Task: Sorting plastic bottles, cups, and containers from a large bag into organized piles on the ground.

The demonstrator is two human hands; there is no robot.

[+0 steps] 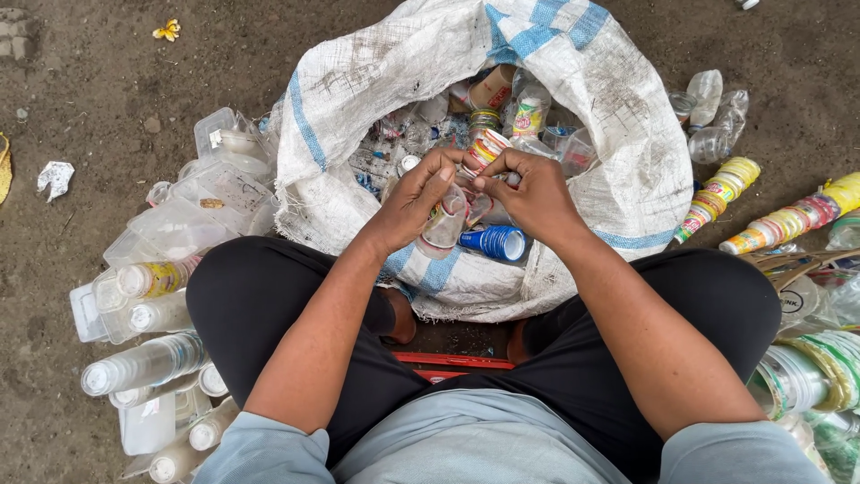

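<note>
Left hand [412, 202] grips a clear cup [445, 224], right hand [528, 193] pinches its rim. Stacks [148, 363] already lie sorted beside; sack [618, 152] looks pretty full.

**Both hands meet, fingers pinched**

Both forearms reach forward from bent knees and converge. The left hand [414, 199] curls its fingers inward; the right hand [530, 190] pinches thumb against fingertips, knuckles up, just beside the left.
</note>
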